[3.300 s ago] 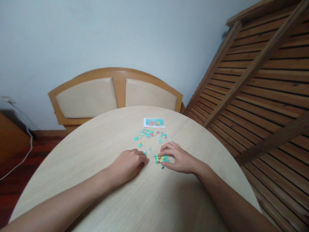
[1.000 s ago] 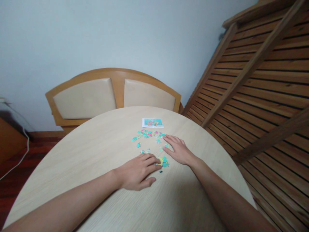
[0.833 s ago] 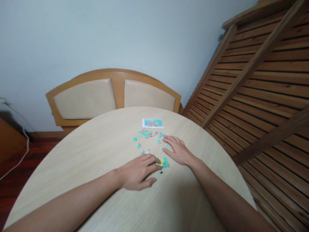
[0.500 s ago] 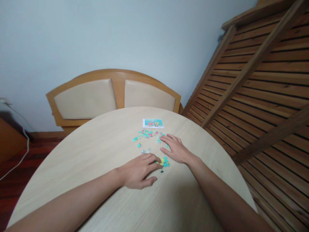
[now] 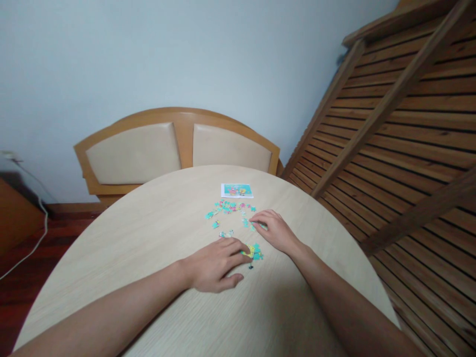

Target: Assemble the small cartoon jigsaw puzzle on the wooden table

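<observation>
My left hand (image 5: pixel 219 264) lies palm down with its fingers spread and the thumb apart. Its fingertips rest on a small joined patch of jigsaw puzzle (image 5: pixel 256 252), yellow and turquoise, partly hidden under them. Further off to the right, my right hand (image 5: pixel 273 229) has its thumb and fingers drawn together in a pinch at a small turquoise puzzle piece, mostly covered by the fingertips. Loose turquoise puzzle pieces (image 5: pixel 245 223) lie just left of those fingertips. A scattered group of turquoise and pink pieces (image 5: pixel 227 206) sits beyond both hands.
A printed reference picture (image 5: pixel 238 190) with a pink and a yellow cartoon figure lies behind the pieces on the round wooden table (image 5: pixel 148 223). Beyond the table stands a padded headboard (image 5: pixel 134 153). A slatted wooden frame (image 5: pixel 401 129) leans at the right.
My right hand has drawn its thumb and fingers together and shifted slightly nearer and to the right. The left hand stays on the joined patch.
</observation>
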### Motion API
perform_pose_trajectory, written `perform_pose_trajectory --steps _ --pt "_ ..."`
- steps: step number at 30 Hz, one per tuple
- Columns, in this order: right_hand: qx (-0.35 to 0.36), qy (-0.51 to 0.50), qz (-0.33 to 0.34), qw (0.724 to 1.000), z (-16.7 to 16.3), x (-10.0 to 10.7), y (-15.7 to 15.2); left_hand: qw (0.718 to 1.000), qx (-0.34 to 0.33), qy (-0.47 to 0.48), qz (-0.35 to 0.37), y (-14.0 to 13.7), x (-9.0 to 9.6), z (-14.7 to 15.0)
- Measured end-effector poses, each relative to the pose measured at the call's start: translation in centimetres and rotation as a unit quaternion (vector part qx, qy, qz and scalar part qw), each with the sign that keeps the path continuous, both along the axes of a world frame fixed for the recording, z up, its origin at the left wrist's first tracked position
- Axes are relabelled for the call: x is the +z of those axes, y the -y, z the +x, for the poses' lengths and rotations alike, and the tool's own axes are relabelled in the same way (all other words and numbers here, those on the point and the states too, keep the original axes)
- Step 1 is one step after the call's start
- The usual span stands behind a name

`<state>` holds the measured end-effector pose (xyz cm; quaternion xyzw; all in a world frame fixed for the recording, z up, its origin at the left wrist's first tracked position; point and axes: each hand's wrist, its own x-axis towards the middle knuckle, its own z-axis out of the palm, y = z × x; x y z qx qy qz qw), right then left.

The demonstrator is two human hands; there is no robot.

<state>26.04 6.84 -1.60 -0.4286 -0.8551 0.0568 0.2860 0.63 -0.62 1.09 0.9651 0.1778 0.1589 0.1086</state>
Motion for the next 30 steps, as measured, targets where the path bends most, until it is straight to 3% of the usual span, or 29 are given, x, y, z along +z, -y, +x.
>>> perform_pose_trajectory --steps 15,21,30 --pt "-0.035 0.112 0.015 0.993 0.9 1.3 0.4 1.0 -0.013 -0.005 0.009 -0.1 -0.3 -0.1" --pt "-0.043 0.037 0.028 0.998 1.2 0.7 -0.1 1.0 -0.018 0.016 0.015 -0.2 -0.6 -0.1" --pt "-0.18 -0.003 -0.008 0.984 3.5 0.5 -1.2 1.0 -0.014 0.006 0.015 0.0 -0.3 0.0"
